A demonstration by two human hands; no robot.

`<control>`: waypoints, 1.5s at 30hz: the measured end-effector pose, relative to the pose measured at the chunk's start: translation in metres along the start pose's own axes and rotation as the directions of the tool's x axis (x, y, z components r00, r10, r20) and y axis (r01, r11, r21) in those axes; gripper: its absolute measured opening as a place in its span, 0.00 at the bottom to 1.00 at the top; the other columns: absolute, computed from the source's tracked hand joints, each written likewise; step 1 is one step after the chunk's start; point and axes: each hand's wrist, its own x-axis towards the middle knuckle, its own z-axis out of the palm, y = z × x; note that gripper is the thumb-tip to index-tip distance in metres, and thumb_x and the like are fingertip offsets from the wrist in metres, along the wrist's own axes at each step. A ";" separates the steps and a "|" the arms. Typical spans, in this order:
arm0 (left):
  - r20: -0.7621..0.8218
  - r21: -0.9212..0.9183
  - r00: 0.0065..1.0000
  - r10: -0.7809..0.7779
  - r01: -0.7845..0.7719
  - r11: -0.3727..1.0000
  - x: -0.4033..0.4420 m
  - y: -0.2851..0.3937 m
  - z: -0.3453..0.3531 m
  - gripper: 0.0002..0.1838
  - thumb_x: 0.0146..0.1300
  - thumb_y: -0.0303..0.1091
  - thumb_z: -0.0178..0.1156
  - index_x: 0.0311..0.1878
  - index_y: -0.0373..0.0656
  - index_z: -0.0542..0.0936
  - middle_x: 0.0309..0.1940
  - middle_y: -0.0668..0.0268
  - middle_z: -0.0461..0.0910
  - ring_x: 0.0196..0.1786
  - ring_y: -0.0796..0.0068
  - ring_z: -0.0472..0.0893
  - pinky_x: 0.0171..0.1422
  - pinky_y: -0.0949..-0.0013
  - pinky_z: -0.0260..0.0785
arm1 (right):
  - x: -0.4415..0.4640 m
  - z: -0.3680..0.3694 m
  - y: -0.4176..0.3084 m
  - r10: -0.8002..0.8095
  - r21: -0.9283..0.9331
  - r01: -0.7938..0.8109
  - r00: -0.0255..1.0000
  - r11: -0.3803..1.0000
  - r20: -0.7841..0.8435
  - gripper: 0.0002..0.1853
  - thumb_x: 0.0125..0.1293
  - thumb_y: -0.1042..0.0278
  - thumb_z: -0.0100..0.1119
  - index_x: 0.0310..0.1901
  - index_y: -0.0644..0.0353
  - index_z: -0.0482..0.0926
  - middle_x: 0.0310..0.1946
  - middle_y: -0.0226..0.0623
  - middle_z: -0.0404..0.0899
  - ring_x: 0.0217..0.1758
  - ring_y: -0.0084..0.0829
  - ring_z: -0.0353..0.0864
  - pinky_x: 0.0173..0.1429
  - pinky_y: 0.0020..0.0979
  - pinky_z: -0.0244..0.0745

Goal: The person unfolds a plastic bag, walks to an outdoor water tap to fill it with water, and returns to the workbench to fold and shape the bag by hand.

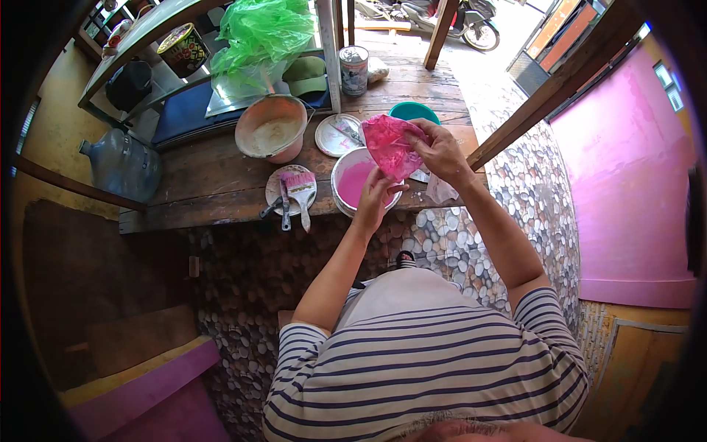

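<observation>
A crumpled plastic bag (pixel 389 144), smeared with bright pink, is held up between my two hands. My right hand (pixel 443 153) grips its upper right side, with fingers and thumb closed on it. At its lower edge, my left hand (pixel 377 197) pinches the plastic, some fingers partly hidden behind it. Just below is a white bucket (pixel 337 183) with pink paint (pixel 354 181) inside. To its left, a paintbrush (pixel 300 193) with pink bristles and a dark-handled scraper (pixel 285 202) rest on a round lid (pixel 274 184).
The wooden bench (pixel 199 180) also bears a peach bucket (pixel 274 151), another round lid (pixel 333 140), a teal container (pixel 414 112) and a paint can (pixel 354 71). A water jug (pixel 125 166) stands left. A wooden post (pixel 549 88) slants at right.
</observation>
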 end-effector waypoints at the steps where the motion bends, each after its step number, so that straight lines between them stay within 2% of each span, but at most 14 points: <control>1: 0.005 0.128 1.000 0.012 -0.013 0.992 0.001 -0.004 -0.004 0.18 0.74 0.37 0.53 0.62 0.40 0.71 0.56 0.59 0.78 0.57 0.67 0.80 0.58 0.60 0.74 | 0.002 -0.001 -0.002 -0.001 0.000 0.001 1.000 1.000 0.002 0.14 0.72 0.69 0.58 0.55 0.65 0.77 0.44 0.33 0.83 0.47 0.19 0.79 0.53 0.24 0.76; 4: -0.054 0.158 0.999 0.001 0.008 0.987 -0.001 -0.012 -0.008 0.18 0.70 0.32 0.61 0.60 0.38 0.74 0.50 0.61 0.81 0.51 0.70 0.82 0.55 0.66 0.75 | 0.003 -0.004 -0.009 -0.025 -0.150 0.023 1.000 0.988 -0.012 0.14 0.71 0.69 0.59 0.54 0.65 0.78 0.42 0.35 0.84 0.45 0.19 0.80 0.52 0.25 0.77; 6: -0.075 0.181 0.997 0.000 0.014 0.983 -0.002 -0.012 -0.009 0.18 0.70 0.33 0.62 0.59 0.38 0.75 0.47 0.62 0.82 0.49 0.71 0.83 0.55 0.66 0.76 | 0.004 -0.006 -0.011 -0.030 -0.264 0.017 0.999 0.965 -0.044 0.13 0.70 0.68 0.60 0.52 0.66 0.80 0.41 0.37 0.85 0.44 0.20 0.81 0.51 0.26 0.77; 9: -0.124 0.175 0.992 -0.007 0.029 0.984 -0.002 -0.011 -0.007 0.16 0.70 0.35 0.62 0.57 0.37 0.77 0.44 0.63 0.84 0.45 0.72 0.84 0.54 0.67 0.76 | 0.005 -0.005 -0.012 -0.009 -0.249 0.008 1.000 0.969 -0.003 0.12 0.71 0.67 0.60 0.51 0.65 0.80 0.38 0.30 0.83 0.41 0.16 0.76 0.49 0.23 0.75; 14: -0.178 0.139 0.982 -0.071 0.097 0.986 -0.003 -0.009 -0.008 0.16 0.72 0.35 0.59 0.57 0.36 0.77 0.45 0.61 0.84 0.45 0.69 0.85 0.55 0.66 0.77 | 0.007 -0.003 -0.005 -0.035 -0.253 0.053 0.996 0.966 0.077 0.13 0.70 0.73 0.58 0.55 0.64 0.79 0.43 0.31 0.83 0.46 0.18 0.78 0.54 0.24 0.75; 19: -0.097 0.014 0.995 -0.006 0.008 1.000 -0.001 -0.002 -0.006 0.15 0.72 0.32 0.57 0.58 0.34 0.76 0.49 0.60 0.83 0.52 0.63 0.84 0.59 0.62 0.77 | 0.006 -0.002 -0.018 0.007 -0.195 0.024 0.988 0.981 0.154 0.17 0.69 0.78 0.55 0.59 0.63 0.77 0.49 0.35 0.81 0.53 0.21 0.78 0.61 0.25 0.74; 23: -0.099 0.031 0.995 -0.017 0.021 0.999 -0.006 0.010 0.002 0.14 0.72 0.29 0.57 0.57 0.34 0.76 0.49 0.59 0.82 0.52 0.64 0.84 0.59 0.62 0.78 | 0.005 -0.004 -0.022 -0.038 -0.288 0.080 0.989 0.954 0.146 0.19 0.66 0.79 0.56 0.59 0.65 0.76 0.49 0.37 0.81 0.53 0.24 0.79 0.62 0.27 0.74; 25: -0.135 0.092 0.991 0.001 0.011 0.996 -0.005 0.006 -0.001 0.09 0.71 0.29 0.58 0.51 0.35 0.78 0.43 0.59 0.84 0.46 0.69 0.85 0.53 0.67 0.79 | 0.005 -0.004 -0.022 -0.055 -0.287 0.091 0.990 0.954 0.132 0.21 0.63 0.81 0.56 0.59 0.66 0.76 0.48 0.38 0.82 0.53 0.26 0.80 0.62 0.28 0.74; 31: -0.233 0.094 0.972 0.009 0.013 0.995 -0.002 0.001 -0.010 0.08 0.70 0.29 0.60 0.48 0.36 0.78 0.37 0.61 0.85 0.37 0.69 0.87 0.43 0.68 0.81 | 0.005 -0.003 -0.019 0.077 -0.236 -0.056 0.994 0.970 0.082 0.22 0.60 0.83 0.55 0.58 0.66 0.76 0.49 0.37 0.80 0.54 0.25 0.80 0.62 0.27 0.74; 34: -0.269 0.125 0.963 -0.029 0.065 0.990 -0.001 -0.001 -0.020 0.08 0.69 0.30 0.61 0.46 0.37 0.78 0.37 0.61 0.84 0.37 0.68 0.86 0.44 0.65 0.81 | 0.005 -0.003 -0.014 0.040 -0.209 -0.015 0.992 0.978 0.116 0.21 0.60 0.84 0.54 0.56 0.64 0.78 0.47 0.36 0.80 0.54 0.25 0.80 0.62 0.26 0.75; 38: -0.263 0.126 0.963 -0.052 0.088 0.988 0.001 0.001 -0.024 0.08 0.71 0.30 0.59 0.47 0.36 0.78 0.38 0.60 0.84 0.37 0.68 0.86 0.44 0.66 0.81 | 0.005 -0.002 -0.013 -0.014 -0.277 0.049 0.992 0.959 0.127 0.19 0.62 0.84 0.53 0.54 0.63 0.80 0.47 0.34 0.79 0.53 0.24 0.79 0.60 0.24 0.74; 41: -0.185 0.087 0.983 0.014 0.002 0.996 0.002 0.003 -0.018 0.08 0.73 0.27 0.53 0.49 0.35 0.78 0.39 0.59 0.84 0.40 0.68 0.85 0.49 0.65 0.80 | 0.007 -0.002 -0.006 -0.041 -0.270 0.067 0.994 0.961 0.101 0.20 0.62 0.85 0.50 0.55 0.63 0.81 0.46 0.35 0.80 0.51 0.25 0.80 0.58 0.24 0.74; 43: -0.127 0.055 0.992 -0.009 0.016 0.998 0.002 0.004 -0.016 0.12 0.71 0.24 0.48 0.54 0.35 0.76 0.45 0.57 0.82 0.48 0.68 0.83 0.58 0.61 0.76 | 0.009 -0.003 0.002 -0.037 -0.269 0.060 0.995 0.961 0.088 0.20 0.62 0.84 0.49 0.55 0.63 0.80 0.45 0.35 0.80 0.50 0.24 0.80 0.57 0.23 0.74; 45: -0.127 0.050 0.992 -0.007 0.014 0.999 0.000 0.006 -0.016 0.14 0.70 0.25 0.49 0.56 0.35 0.76 0.48 0.59 0.81 0.52 0.70 0.82 0.61 0.63 0.74 | 0.010 -0.005 0.008 0.019 -0.164 -0.009 0.998 0.986 0.065 0.19 0.64 0.83 0.48 0.56 0.64 0.80 0.43 0.34 0.81 0.47 0.21 0.79 0.54 0.23 0.74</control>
